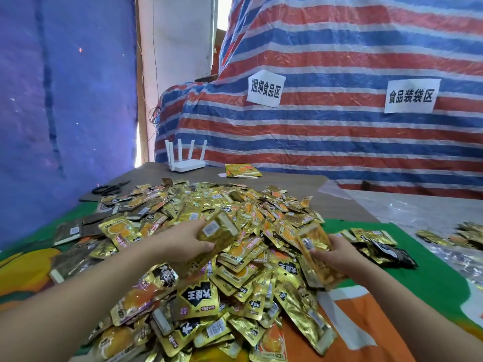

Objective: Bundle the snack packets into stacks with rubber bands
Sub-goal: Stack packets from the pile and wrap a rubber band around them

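Fingers of left hand curled around a gold packet — right hand gripping a packet stack, both forearms stretched over the heap.

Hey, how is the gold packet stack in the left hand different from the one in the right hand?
The gold foil packet stack in the left hand shows its back, with a white barcode label, while the gold foil packet stack in the right hand shows orange print. The left hand grips its stack from the side, raised above the loose packet pile; the right hand holds its stack lower, at the pile's right edge. Neither shows a rubber band.
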The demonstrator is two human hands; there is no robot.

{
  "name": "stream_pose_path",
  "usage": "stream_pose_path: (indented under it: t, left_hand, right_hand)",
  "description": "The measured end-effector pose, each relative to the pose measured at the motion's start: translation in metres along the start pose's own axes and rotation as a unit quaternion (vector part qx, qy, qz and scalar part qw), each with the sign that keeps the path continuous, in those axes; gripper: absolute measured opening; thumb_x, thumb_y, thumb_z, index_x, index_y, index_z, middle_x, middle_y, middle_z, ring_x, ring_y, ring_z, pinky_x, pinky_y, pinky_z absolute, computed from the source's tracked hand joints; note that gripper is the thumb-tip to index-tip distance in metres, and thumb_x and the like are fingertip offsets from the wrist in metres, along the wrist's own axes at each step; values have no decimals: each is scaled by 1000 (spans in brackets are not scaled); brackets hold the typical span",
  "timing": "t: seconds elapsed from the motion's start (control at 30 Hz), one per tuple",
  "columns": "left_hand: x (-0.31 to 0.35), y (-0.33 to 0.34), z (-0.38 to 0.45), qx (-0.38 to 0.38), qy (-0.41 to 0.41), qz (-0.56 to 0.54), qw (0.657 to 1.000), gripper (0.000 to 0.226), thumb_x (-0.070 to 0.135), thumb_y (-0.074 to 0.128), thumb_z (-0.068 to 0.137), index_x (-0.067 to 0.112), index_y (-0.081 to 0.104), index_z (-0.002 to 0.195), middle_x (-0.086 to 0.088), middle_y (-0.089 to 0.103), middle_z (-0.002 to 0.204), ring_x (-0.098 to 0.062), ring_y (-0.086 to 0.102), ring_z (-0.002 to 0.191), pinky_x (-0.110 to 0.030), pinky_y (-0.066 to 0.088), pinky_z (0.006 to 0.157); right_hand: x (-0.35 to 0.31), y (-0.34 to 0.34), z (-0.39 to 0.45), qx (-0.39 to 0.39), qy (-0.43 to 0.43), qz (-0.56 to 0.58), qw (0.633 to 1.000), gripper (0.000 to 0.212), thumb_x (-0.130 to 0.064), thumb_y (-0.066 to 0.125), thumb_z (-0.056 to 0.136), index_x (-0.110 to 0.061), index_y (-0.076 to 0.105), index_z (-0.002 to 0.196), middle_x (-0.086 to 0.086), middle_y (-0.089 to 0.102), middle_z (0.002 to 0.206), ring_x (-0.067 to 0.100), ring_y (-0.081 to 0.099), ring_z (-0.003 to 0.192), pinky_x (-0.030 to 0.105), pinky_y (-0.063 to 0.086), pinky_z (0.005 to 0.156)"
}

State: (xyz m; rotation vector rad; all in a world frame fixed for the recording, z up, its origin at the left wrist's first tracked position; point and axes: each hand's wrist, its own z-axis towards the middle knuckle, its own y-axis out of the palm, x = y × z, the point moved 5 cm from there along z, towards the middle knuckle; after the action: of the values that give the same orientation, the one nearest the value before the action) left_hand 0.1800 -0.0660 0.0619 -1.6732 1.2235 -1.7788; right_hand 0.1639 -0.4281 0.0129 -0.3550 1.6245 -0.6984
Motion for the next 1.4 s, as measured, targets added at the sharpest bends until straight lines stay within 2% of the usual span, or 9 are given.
stream_pose_path:
  t: [0.33,0.53,0.73,0.8,0.93,1.07,1.17,1.27,1.4]
  left_hand:
    - [36,-11,95,34,-90,63,993,61,32,55,98,7,33,149,-14,45,145,-30,50,127,-40,45,105]
    - [26,1,123,25,-154,72,985,75,31,62,94,5,21,151,-15,47,141,-27,59,109,-37,54,90]
    - [34,5,123,98,-105,119,982,58,26,63,93,5,41,143,-11,54,127,-21,58,101,-27,50,78]
    - [36,4,118,129,-87,84,984,53,17,63,92,4,44,139,-8,55,116,-16,55,84,-22,47,61]
    - [39,-1,96,167,-41,-7,985,74,15,71,88,11,29,149,-12,45,144,-29,50,125,-34,45,95]
    - [43,-2,58,142,-38,-202,968,72,17,78,83,12,33,140,-13,53,132,-25,62,101,-38,55,82]
    - [51,5,26,72,-29,-368,926,38,10,71,87,2,52,119,-19,68,108,-25,71,83,-46,61,74]
    - [63,17,-8,19,9,-470,883,18,5,59,94,3,58,112,-9,72,87,-13,69,64,-28,55,52]
    - [65,40,-47,1,58,-499,865,18,9,60,95,12,61,113,-12,73,105,-25,69,99,-45,57,80]
  right_hand:
    - [-17,30,89,-81,-29,-121,989,36,-27,66,95,-13,54,126,2,62,108,15,65,93,23,54,65]
    - [-7,32,107,-64,-37,-160,984,38,-36,69,92,-14,57,121,4,67,105,17,68,89,31,59,75]
    - [-14,33,90,-19,-68,-77,995,23,-25,71,90,-18,62,111,-1,70,96,12,71,80,32,61,66]
    - [-16,31,80,-8,-65,-56,996,24,-22,71,90,-20,61,112,-1,70,100,15,71,85,39,62,73]
    - [-21,22,58,56,-59,59,995,35,-16,70,91,-11,57,123,9,69,111,27,71,94,51,59,81]
    - [-32,29,24,26,-12,289,957,42,-12,68,92,-10,47,129,17,68,109,32,73,80,45,61,65]
    - [-51,46,-5,-25,10,402,915,31,-8,66,93,1,51,120,14,72,79,29,71,65,44,61,62]
    - [-76,66,-37,-55,19,445,894,23,-8,59,97,1,53,118,13,72,76,27,70,62,39,58,54]
    - [-100,89,-82,-51,-20,440,896,22,-12,55,99,-9,55,121,14,76,96,34,75,84,51,62,70]
